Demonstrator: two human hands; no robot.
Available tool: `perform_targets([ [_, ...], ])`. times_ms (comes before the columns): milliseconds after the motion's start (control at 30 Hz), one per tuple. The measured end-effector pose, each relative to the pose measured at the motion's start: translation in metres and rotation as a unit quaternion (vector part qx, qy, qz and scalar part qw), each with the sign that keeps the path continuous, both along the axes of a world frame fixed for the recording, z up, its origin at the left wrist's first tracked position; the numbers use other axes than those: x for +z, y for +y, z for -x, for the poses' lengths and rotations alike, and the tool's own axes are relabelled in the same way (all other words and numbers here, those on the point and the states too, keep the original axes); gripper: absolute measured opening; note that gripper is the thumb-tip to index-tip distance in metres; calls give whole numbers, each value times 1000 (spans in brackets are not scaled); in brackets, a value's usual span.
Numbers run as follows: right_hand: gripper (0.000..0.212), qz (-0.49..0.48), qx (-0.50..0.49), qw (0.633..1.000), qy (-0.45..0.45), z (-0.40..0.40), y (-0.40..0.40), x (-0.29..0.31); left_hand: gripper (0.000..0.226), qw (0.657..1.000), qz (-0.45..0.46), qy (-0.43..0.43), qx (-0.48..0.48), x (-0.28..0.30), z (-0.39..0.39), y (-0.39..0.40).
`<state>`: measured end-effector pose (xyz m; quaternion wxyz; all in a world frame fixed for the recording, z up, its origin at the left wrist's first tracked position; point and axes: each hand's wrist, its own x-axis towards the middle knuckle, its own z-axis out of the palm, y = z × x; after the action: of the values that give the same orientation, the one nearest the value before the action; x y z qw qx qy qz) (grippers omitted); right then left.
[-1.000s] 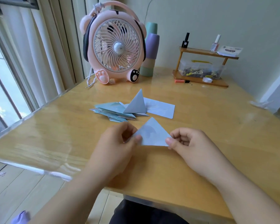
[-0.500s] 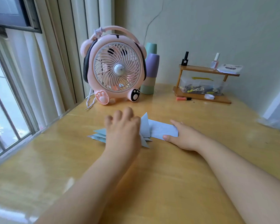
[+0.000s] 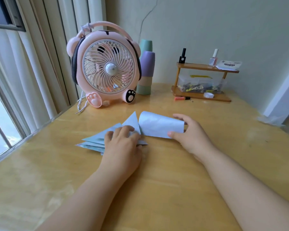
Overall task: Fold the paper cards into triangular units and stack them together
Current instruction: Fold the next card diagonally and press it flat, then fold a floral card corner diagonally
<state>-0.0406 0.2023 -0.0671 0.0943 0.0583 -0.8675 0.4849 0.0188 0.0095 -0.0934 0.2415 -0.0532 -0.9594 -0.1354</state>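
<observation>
A: My left hand (image 3: pixel 122 144) lies flat, fingers relaxed, pressing the stack of folded triangles (image 3: pixel 97 140) at the table's (image 3: pixel 157 189) middle.

B: And beyond it?

A: My right hand (image 3: pixel 188 135) pinches the curled paper card (image 3: pixel 158 126); I should lift gently, without creasing it.

Pile of folded triangular units (image 3: pixel 97 140), pale blue, lying fanned flat under left hand (image 3: pixel 122 147), w/ one triangle tip (image 3: pixel 132 120) sticking up just beyond its fingers. Unfolded paper card (image 3: pixel 158 126), pale blue, curling up off the surface, right hand (image 3: pixel 190 135) pinching its right edge.
</observation>
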Motion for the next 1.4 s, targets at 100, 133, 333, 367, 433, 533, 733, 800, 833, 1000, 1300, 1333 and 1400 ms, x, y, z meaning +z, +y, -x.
perform_targets([
  [100, 74, 153, -4, 988, -17, -17, 21, 12, 39, 995, -62, 73, -7, 1, -5, 0],
  [133, 77, 204, 11, 979, -26, -25, 29, 15, 43, 991, -104, 85, -25, 5, -9, 2],
  [333, 84, 269, 108, 956, -46, -62, 57, 24, 89, 899, -395, -30, -185, 40, -28, 30],
  [367, 85, 274, 119, 953, -42, -65, 59, 25, 90, 872, -438, -59, -212, 42, -28, 35],
  [433, 85, 283, 131, 950, -24, -68, 61, 25, 81, 847, -462, -73, -253, 44, -26, 42],
  [533, 80, 302, 126, 945, -6, -70, 63, 18, 54, 864, -438, -67, -239, 34, -24, 49],
  [733, 34, 330, 156, 931, -21, -74, 71, 17, 35, 818, -535, -78, -197, 30, -30, 43],
  [800, 23, 345, 179, 921, -33, -76, 75, 21, 17, 777, -584, -84, -218, 33, -29, 33],
  [833, 25, 331, 197, 922, -31, -78, 77, 23, 11, 756, -603, -95, -236, 34, -29, 28],
  [1000, 47, 236, 227, 945, -17, -89, 73, 24, 14, 699, -646, -122, -281, 35, -32, 22],
  [1300, 36, 262, 201, 944, 0, -90, 62, 18, 43, 749, -572, -135, -307, 38, -43, 48],
  [1333, 38, 262, 210, 942, -3, -90, 60, 17, 38, 748, -573, -137, -305, 38, -43, 48],
  [1400, 38, 260, 224, 939, 5, -91, 57, 16, 31, 747, -581, -136, -293, 36, -42, 47],
])
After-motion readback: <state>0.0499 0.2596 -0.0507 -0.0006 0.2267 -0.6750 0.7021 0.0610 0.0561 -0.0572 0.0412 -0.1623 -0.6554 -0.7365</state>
